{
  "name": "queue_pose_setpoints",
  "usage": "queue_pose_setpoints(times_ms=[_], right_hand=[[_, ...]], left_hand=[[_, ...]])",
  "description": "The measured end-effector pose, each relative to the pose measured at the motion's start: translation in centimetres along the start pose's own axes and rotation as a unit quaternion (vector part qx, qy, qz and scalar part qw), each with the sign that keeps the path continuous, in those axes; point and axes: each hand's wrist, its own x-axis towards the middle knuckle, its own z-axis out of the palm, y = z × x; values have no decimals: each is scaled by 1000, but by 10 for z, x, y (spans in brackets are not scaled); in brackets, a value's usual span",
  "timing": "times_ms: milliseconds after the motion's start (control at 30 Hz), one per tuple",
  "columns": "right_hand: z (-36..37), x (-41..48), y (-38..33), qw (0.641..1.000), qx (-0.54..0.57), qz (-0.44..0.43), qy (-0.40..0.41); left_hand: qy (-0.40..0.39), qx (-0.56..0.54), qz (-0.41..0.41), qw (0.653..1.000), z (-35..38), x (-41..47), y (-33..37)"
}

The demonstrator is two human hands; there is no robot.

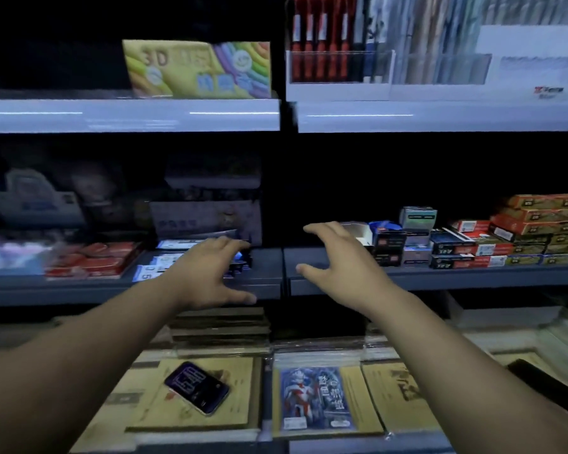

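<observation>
Both my arms reach toward the middle shelf point(263, 283) of a dim shop rack. My left hand point(207, 273) hovers over small dark packs point(240, 262) near the shelf's front, fingers spread and bent, thumb out to the right; whether it touches them I cannot tell. My right hand point(338, 257) hangs in front of the right shelf section, fingers spread, holding nothing. Small boxes point(387, 244) stand just right of it.
Stacked orange and red boxes point(538, 224) fill the shelf's right end; red packs point(92, 260) lie at left. Below, a phone point(195, 386) lies on tan booklets point(191, 398) beside a blue card pack point(315, 398). Above, a colourful 3D box point(199, 70) and pens point(325, 37).
</observation>
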Motion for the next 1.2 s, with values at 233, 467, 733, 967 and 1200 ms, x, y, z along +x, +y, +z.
queue_pose_setpoints(times_ms=[233, 467, 733, 967, 1200], right_hand=[[69, 35, -19, 999, 39, -3, -35], [112, 71, -18, 999, 53, -3, 11], [131, 59, -15, 998, 57, 8, 19], [124, 49, -20, 998, 59, 21, 10], [120, 51, -22, 998, 40, 35, -32]], left_hand=[[64, 25, -41, 997, 26, 4, -89], [44, 71, -54, 995, 33, 38, -129], [16, 94, -62, 994, 41, 42, -123], [38, 67, -49, 996, 46, 35, -121], [47, 80, -37, 995, 47, 34, -120]])
